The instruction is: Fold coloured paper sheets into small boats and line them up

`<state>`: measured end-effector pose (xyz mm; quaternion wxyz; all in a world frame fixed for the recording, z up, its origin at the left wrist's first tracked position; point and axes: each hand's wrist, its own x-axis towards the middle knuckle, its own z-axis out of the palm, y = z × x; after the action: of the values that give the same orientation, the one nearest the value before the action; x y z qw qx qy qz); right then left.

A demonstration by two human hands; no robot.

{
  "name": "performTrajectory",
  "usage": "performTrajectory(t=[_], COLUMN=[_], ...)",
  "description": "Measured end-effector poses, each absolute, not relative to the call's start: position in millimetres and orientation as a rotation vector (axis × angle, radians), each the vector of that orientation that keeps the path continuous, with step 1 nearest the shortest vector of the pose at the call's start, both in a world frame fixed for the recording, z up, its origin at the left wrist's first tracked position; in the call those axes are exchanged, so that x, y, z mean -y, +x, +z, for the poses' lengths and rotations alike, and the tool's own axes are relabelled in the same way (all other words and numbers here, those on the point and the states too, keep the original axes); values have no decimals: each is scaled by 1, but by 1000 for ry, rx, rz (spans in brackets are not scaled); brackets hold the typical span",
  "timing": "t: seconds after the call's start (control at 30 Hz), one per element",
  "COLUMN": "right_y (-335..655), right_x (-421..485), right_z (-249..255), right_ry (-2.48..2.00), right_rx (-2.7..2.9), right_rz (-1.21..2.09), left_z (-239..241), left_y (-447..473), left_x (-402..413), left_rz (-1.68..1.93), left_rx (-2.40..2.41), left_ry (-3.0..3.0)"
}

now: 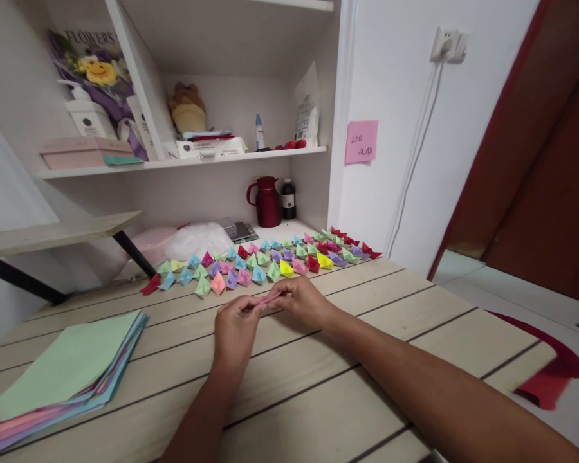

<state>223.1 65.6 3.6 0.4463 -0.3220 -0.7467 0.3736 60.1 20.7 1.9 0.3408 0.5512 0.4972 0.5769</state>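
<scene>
Both my hands meet over the wooden table (318, 392), pinching a small folded strip of pink paper (269, 298) between them. My left hand (235, 329) grips its left end with fingers curled. My right hand (299, 299) pinches the right end. Just beyond my hands lie several small folded paper boats (265, 262) in many colours, set in rows along the table's far edge. A stack of coloured paper sheets (62, 379), green on top, lies at the near left.
A white shelf unit stands behind the table with a dark red jug (266, 200), a dark bottle (288, 199), a clear plastic bag (197, 240) and boxes. A pink sticky note (361, 141) hangs on the wall. A dark red door (545, 167) is at right.
</scene>
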Motion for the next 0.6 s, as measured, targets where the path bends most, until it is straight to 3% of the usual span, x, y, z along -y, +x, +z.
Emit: performTrajectory(t=[0.27,0.6], right_y=[214,209], right_x=[-69,-58], right_z=[-6,0], right_ry=[-710,-566], right_rx=[1564,1679], right_rz=[1367,1202], left_z=[0,4], left_y=[59,68], left_x=[-21,-11], left_rz=[1431,1381], left_rx=[-1013,-794], left_ry=[1030,763])
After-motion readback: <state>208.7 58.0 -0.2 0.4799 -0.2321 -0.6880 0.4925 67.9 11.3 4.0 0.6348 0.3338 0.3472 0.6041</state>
